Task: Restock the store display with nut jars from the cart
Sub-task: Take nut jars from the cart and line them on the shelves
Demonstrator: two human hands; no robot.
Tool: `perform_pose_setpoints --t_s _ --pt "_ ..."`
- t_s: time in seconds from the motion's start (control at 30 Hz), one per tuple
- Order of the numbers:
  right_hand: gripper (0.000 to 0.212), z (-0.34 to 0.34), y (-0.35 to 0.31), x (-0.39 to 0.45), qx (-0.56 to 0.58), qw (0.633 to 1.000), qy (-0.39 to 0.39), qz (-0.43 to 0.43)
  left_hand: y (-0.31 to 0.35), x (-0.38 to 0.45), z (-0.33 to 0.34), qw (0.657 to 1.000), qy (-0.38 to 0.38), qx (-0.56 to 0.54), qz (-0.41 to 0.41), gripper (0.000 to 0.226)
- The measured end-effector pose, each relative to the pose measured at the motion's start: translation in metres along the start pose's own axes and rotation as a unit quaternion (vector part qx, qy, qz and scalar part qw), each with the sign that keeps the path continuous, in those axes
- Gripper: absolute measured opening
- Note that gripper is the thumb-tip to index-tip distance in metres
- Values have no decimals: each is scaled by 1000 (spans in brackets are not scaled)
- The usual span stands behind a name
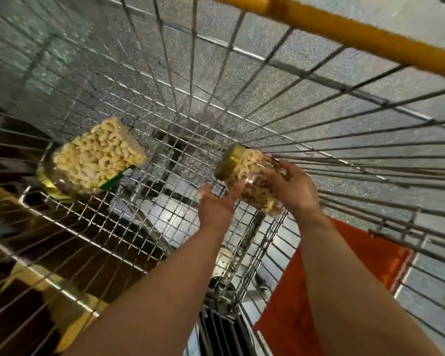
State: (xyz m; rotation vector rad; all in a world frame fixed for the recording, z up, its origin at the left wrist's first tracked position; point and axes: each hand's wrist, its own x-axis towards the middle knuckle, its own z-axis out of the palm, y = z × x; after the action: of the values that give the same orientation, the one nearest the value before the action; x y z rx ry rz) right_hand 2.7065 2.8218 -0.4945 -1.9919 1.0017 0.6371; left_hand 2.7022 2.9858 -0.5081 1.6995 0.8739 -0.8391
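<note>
Fingers (280, 173) of the right hand (293, 188) curl over the far side of a clear plastic jar of cashews with a gold screw lid (252, 181), while the left hand (217, 201) meets it from below, its fingertips pressed against the wall just under the lid; how the left thumb lies cannot be told. This jar is tilted, lid pointing up and to the left, held low inside the silver wire shopping cart (129, 206), close to the right-hand corner of the basket floor. A second clear cashew jar with a green label (95, 158) lies on its side on the mesh, well apart to the left. To lift well, the smooth round wall probably wants both palms closing on opposite sides, and the jar turned upright before it rises, so the weight of the nuts does not roll it out of the grip. Wire side panels stand close on the right, and the yellow padded push bar (357, 37) crosses above, so the safest way out looks to be straight up through the open middle of the basket. An orange plastic flap (332, 265) sits near the right forearm and could snag an elbow.
</note>
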Motion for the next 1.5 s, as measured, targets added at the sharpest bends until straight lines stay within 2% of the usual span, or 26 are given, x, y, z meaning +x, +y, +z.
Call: perform_pose_setpoints --t_s 0.07,0.13,0.2,0.27,0.37,0.47,0.57,0.6,0.67,0.73,0.8,0.9,1.0,1.03,1.1,1.17,1.23,1.3,1.33,1.43,1.5 --pt "60 0 1 2 -10 1000 -8 -2 -7 8 4 1000 -2 13 4 143" --pt "58 0 0 5 -18 1000 -11 -6 -10 13 8 1000 -2 27 8 135" --pt "57 1 -1 10 -31 999 -22 -11 -8 14 13 999 5 30 19 104" --pt "55 4 -2 13 -38 999 -28 -7 -9 19 18 1000 0 -13 22 75" --pt "62 8 0 18 -49 998 -32 2 -6 22 23 995 -26 -94 0 53" --pt "76 15 -2 19 -13 997 -71 27 -4 20 27 991 -39 -128 -6 58" --pt "108 21 3 15 28 993 -106 51 0 17 27 995 -41 -96 -1 65" --pt "104 22 4 12 40 991 -113 56 2 15 25 996 -42 -75 2 67" --pt "82 19 3 1 58 988 -133 59 4 11 21 999 -44 -26 10 69" --pt "78 18 4 -7 64 986 -140 69 6 5 15 999 -48 20 12 73" --pt "86 17 -1 -23 57 986 -133 86 7 -7 7 998 -35 59 10 71" --pt "112 20 0 -42 72 985 -138 68 6 -29 -4 996 -7 82 28 75" --pt "99 17 -4 -69 83 986 -147 13 19 -59 -20 994 -4 105 30 70" --pt "108 13 -8 -77 80 987 -142 7 23 -68 -25 993 -10 110 33 68" --pt "124 10 -10 -96 80 986 -144 5 35 -89 -38 996 -10 80 44 80" --pt "116 3 -17 -122 80 986 -149 -13 48 -113 -53 994 5 81 69 105" --pt "89 -10 -35 -153 84 986 -141 -18 57 -134 -67 987 9 127 101 115" --pt "62 -23 -47 -183 85 987 -133 -21 63 -159 -83 979 4 144 144 92" --pt "65 -28 -53 -200 81 987 -134 -26 65 -171 -91 976 0 150 158 79" --pt "116 -31 -60 -232 110 987 -113 -20 69 -206 -114 978 -14 116 173 73" --pt "122 -31 -61 -250 125 987 -96 -35 68 -228 -131 976 -11 86 201 73"
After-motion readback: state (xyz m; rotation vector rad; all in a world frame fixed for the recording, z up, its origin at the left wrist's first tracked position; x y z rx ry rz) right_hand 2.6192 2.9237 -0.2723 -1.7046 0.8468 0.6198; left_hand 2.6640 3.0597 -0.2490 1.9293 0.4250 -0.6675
